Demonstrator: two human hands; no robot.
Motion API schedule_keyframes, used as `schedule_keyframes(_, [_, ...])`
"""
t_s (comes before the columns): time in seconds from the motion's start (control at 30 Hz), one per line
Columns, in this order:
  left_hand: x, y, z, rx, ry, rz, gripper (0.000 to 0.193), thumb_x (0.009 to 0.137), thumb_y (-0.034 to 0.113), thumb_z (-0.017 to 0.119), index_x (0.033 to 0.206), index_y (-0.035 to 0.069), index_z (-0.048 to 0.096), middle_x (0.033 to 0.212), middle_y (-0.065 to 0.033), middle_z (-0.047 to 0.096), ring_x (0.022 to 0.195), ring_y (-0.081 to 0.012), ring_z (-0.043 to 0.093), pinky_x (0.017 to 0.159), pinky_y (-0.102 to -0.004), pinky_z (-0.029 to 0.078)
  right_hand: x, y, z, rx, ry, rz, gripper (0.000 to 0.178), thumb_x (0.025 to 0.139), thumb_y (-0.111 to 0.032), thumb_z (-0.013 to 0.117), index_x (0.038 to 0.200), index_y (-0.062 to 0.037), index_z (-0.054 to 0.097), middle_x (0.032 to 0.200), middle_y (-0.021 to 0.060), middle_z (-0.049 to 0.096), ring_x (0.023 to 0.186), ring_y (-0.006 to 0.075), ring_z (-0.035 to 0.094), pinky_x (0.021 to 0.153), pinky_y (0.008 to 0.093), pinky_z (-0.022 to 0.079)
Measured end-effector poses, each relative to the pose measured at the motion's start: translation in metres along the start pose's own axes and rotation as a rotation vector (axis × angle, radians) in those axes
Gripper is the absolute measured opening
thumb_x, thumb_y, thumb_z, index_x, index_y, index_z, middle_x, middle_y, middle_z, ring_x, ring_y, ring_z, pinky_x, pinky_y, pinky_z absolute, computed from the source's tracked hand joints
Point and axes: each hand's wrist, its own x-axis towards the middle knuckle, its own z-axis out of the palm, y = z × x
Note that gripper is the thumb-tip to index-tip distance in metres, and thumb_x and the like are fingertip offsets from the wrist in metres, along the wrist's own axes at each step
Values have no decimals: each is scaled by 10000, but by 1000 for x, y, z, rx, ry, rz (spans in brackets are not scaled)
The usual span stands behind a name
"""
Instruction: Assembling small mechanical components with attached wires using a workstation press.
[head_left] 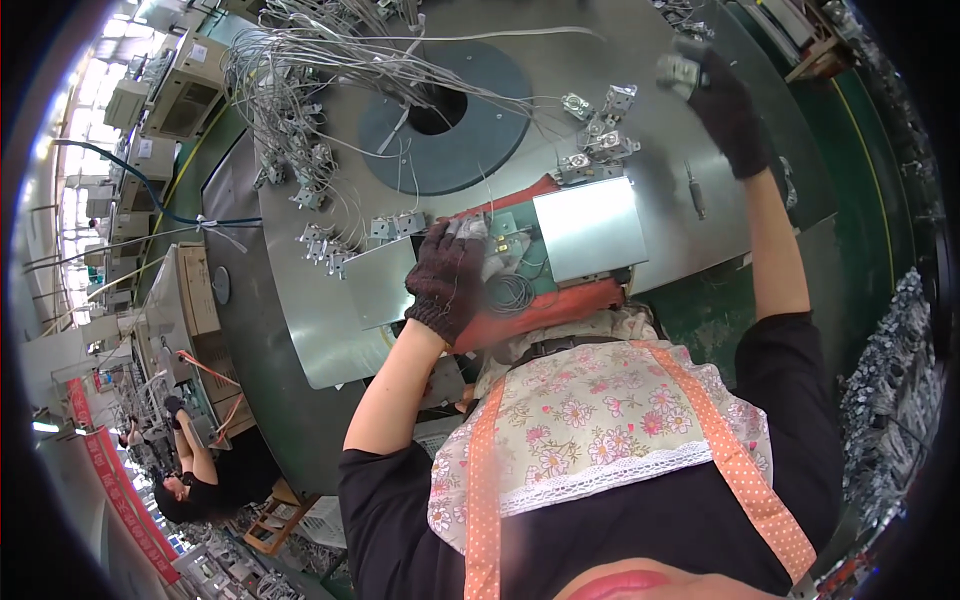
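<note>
My left hand [447, 275], in a dark knitted glove with pale fingertips, bends its fingers over the middle of an opened metal case. The case has a shiny flat panel [592, 228] to the right and a duller panel [382, 283] to the left. Between them show a green board [522, 238] and a coil of thin grey wire [511, 293]. Red cloth [540, 312] lies under the case. Raised at the far right, my right hand [722, 105], gloved too, is closed on a small metal part [680, 73]; its exact kind is unclear.
A round dark turntable [500, 130] stands behind the case, grey cables [340, 60] heaped beside it. Small metal connector blocks [605, 135] cluster behind the shiny panel. A screwdriver-like tool [695, 190] lies on the metal table [655, 120]. Another person [205, 480] sits far left.
</note>
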Motion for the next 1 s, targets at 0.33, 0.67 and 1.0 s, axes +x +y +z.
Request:
schedule_keyframes(0.33, [-1,1,-2,6,14,9,590,880,327,724,1330,-27,578,1328,-216,643,1258,-367,601,1125,-490,407,-36,14,58,-227,-602,136,484,900,-241,709,1348,-130,562,1130,179,697,1046,330,673,936,422,535])
schedule_keyframes(0.67, [-3,-1,1,-3,57,12,606,883,362,728,1329,-22,586,1291,-209,661,1244,-366,609,1107,-491,418,-43,-43,-15,1060,-185,594,238,959,-137,634,1174,-36,617,1087,113,688,1029,209,690,917,369,566])
schedule_keyframes(1.0, [0,0,-4,4,44,19,620,869,361,739,1336,-17,586,1294,-211,660,1239,-360,614,1109,-484,421,-68,-122,-28,782,-231,361,684,953,-365,660,1494,-15,428,1315,184,599,1139,287,664,937,392,580])
